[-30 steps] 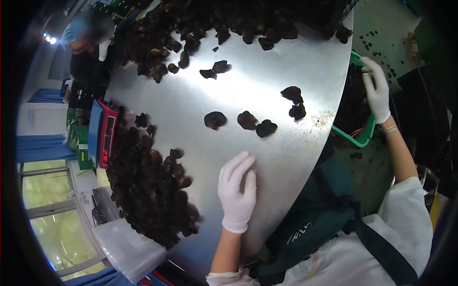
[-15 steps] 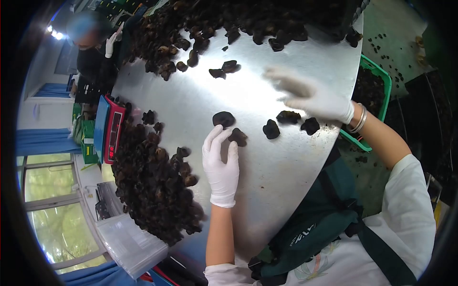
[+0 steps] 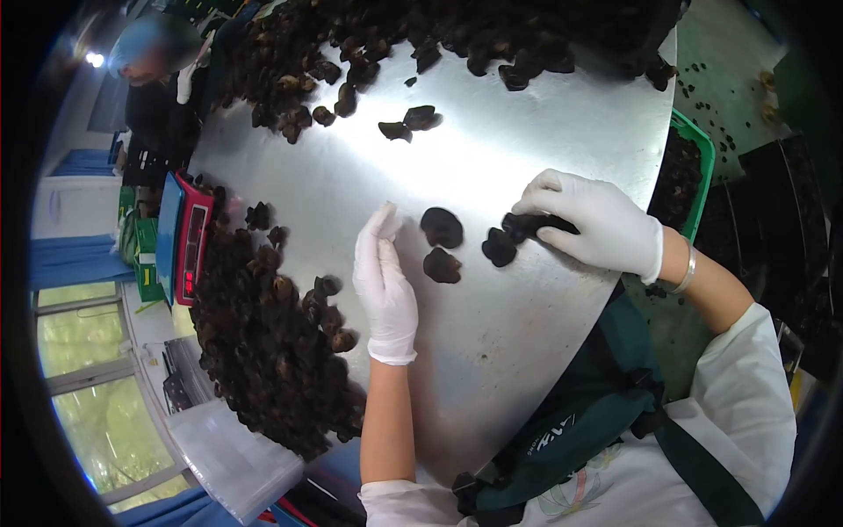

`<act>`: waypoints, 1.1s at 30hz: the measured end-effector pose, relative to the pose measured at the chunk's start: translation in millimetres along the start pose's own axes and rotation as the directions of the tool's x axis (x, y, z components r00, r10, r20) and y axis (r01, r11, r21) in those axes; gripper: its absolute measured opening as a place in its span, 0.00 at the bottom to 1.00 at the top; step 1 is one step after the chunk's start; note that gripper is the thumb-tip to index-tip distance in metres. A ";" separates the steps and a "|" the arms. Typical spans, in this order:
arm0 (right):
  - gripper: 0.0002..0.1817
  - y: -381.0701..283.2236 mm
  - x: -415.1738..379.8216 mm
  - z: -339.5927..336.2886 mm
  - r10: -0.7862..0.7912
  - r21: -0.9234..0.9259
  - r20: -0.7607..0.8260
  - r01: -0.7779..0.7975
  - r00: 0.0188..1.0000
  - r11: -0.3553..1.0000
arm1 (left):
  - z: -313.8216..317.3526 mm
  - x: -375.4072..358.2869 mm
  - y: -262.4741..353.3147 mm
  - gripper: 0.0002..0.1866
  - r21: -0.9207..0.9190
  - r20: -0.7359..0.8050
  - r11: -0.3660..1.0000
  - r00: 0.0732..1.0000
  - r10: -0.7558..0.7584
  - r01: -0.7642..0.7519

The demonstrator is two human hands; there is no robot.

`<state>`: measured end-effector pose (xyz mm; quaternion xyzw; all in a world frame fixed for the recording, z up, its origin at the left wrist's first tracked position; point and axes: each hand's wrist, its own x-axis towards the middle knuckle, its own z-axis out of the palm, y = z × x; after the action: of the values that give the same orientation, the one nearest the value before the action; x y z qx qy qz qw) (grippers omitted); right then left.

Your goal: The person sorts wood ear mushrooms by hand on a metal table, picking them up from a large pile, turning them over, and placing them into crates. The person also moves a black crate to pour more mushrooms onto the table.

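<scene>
My left hand [image 3: 386,294], in a white glove, stands over the metal table with its fingers stretched out and nothing visible in it. Just right of it lie two dark pieces that look like dried mushroom, a rounded one [image 3: 441,227] and a smaller one [image 3: 442,265]. My right hand [image 3: 597,221], gloved too, curls thumb and fingers around a dark mushroom piece [image 3: 537,225] on the tabletop. Another lobed piece [image 3: 499,249] touches or nearly touches that one on its left.
A large heap of dark pieces [image 3: 272,351] lies left, and another [image 3: 369,26] along the far side. Two pieces [image 3: 421,117] rest mid-table. A red scale [image 3: 191,237] stands left; a green crate [image 3: 702,176] is beyond the right edge. A person [image 3: 162,105] stands far left.
My right hand has come down and left onto the dark pieces and closed around one. My left hand has let go of the rounded piece and drawn back left.
</scene>
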<state>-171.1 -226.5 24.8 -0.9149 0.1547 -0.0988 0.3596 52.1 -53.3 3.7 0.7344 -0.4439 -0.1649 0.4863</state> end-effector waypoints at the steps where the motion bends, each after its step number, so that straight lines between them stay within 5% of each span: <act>1: 0.16 -3.4 6.4 3.5 -0.020 0.034 -0.013 0.021 1.000 0.999 | -0.5 0.6 -2.4 0.20 -0.032 -0.021 0.999 1.000 -0.019 0.018; 5: 0.16 -11.9 29.9 23.0 -0.235 0.133 -0.104 0.248 0.966 0.960 | -1.1 -2.2 -15.2 0.19 0.003 -0.045 0.997 0.996 0.072 -0.072; 7: 0.17 12.9 50.6 18.8 -0.391 -0.095 -0.271 0.380 0.880 0.920 | -0.8 -2.7 -16.4 0.18 0.025 -0.033 0.991 0.991 0.132 -0.132; 9: 0.19 44.1 80.7 -7.3 -0.424 -0.336 -0.385 0.304 0.819 0.891 | -0.6 -2.5 -11.7 0.18 -0.030 -0.059 0.994 0.993 0.103 -0.105; 12: 0.23 115.9 135.7 -39.1 -0.407 -0.611 -0.595 -0.061 0.693 0.789 | -2.0 -3.0 -14.5 0.19 -0.069 -0.073 0.995 0.995 0.065 -0.070; 14: 0.26 153.1 149.1 -16.9 -0.206 -0.730 -0.532 -0.321 0.822 0.603 | -1.8 -2.5 -17.4 0.19 -0.109 -0.070 0.991 0.995 0.065 -0.072; 18: 0.21 93.2 107.1 -39.1 -0.205 -0.401 -0.187 0.116 0.961 0.909 | -3.2 -3.9 -15.5 0.19 -0.102 -0.062 0.992 0.996 0.071 -0.078; 22: 0.18 90.3 76.3 -48.3 -0.124 0.073 -0.521 0.189 0.845 0.979 | -1.8 -1.8 -15.8 0.19 -0.013 -0.057 0.993 0.991 0.120 -0.121; 23: 0.17 99.4 76.4 -45.7 -0.203 -0.287 -0.592 0.032 0.780 0.958 | -1.4 -1.9 -14.9 0.19 0.016 -0.053 0.991 0.990 0.131 -0.130; 25: 0.18 92.8 65.8 -32.2 -0.421 -0.629 -0.360 0.117 0.833 0.769 | 0.6 -1.2 -15.2 0.19 0.068 -0.045 0.987 0.988 0.149 -0.146; 27: 0.19 54.4 47.7 -11.5 -0.148 -0.363 -0.352 0.011 0.924 0.932 | 0.2 -0.2 -16.0 0.19 0.108 -0.033 0.981 0.986 0.163 -0.158; 29: 0.21 25.0 28.8 12.7 -0.185 -0.366 -0.302 0.066 0.935 0.928 | -0.1 -2.0 -16.4 0.19 0.133 -0.019 0.978 0.986 0.165 -0.161; 32: 0.20 -1.7 3.2 37.1 -0.337 -0.381 -0.011 0.308 0.941 0.872 | -0.2 -2.9 -11.8 0.19 0.103 0.005 0.985 0.990 0.138 -0.138; 33: 0.18 -3.7 6.5 31.7 -0.412 -0.274 0.016 0.400 0.911 0.875 | 0.1 -1.9 -11.1 0.19 0.125 0.002 0.980 0.988 0.157 -0.156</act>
<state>-155.0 -206.4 4.9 -0.9650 -0.0210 -0.1697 0.1989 56.4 -50.3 -6.3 0.7269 -0.5079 -0.0952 0.4524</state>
